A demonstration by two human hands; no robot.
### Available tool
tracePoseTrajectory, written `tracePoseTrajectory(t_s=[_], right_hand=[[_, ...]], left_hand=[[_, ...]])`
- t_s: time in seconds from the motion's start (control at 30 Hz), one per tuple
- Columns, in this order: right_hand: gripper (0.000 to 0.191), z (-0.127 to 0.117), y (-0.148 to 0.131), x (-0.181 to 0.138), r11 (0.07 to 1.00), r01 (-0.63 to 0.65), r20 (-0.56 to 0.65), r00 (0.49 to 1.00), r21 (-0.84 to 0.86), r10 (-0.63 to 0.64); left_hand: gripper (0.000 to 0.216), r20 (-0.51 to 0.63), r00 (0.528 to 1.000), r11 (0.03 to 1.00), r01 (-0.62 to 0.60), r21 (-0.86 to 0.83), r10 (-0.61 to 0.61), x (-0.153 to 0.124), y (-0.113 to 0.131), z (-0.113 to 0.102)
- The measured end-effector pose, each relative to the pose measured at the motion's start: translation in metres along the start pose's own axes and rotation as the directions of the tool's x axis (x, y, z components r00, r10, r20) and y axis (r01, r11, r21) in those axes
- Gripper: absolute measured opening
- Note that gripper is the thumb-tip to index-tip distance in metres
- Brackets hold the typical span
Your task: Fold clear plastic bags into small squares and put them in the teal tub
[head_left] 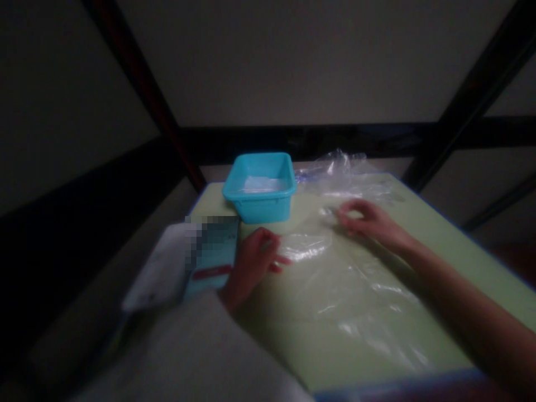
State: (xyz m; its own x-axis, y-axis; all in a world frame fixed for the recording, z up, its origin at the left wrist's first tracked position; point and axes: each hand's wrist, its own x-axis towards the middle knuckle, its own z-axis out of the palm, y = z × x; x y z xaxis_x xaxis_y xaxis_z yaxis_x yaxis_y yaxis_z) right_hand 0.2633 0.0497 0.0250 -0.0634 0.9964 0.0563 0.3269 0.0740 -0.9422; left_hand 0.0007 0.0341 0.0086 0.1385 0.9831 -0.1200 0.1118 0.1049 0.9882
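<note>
A clear plastic bag [335, 285] lies flattened on the pale yellow-green tabletop, with bright glints along its creases. At its left edge is my left hand [257, 257], thumb and forefinger pinched on the film while other fingers stretch out over it. My right hand [368, 223] pinches the bag's far edge with thumb and forefinger, the wrist just above the table. The dim, blurred picture hides the exact contact of the fingertips.
A turquoise plastic basin [263, 209] with whitish sheets inside stands at the back. Crumpled clear plastic [343, 173] lies to its right. On the left are a pale flat item [161, 268] and a teal card-like item [213, 259], partly pixelated. The table [452, 257] has blue edging.
</note>
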Motion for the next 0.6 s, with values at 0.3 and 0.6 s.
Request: tracePoseTrajectory(t_s=[0.3, 0.6], right_hand=[[0.037, -0.004, -0.006, -0.003, 0.979, -0.054, 0.404, 0.905, -0.198, 0.132], [0.023, -0.022, -0.015, -0.006, 0.943, -0.085, 0.526, 0.812, -0.321, 0.252]], left_hand=[[0.04, 0.136, 0.989, 0.953, 0.087, -0.289, -0.049, -0.004, -0.001, -0.002], [0.03, 0.239, 0.971, 0.9, 0.109, -0.422, -0.005, -0.011, 0.01, -0.003]])
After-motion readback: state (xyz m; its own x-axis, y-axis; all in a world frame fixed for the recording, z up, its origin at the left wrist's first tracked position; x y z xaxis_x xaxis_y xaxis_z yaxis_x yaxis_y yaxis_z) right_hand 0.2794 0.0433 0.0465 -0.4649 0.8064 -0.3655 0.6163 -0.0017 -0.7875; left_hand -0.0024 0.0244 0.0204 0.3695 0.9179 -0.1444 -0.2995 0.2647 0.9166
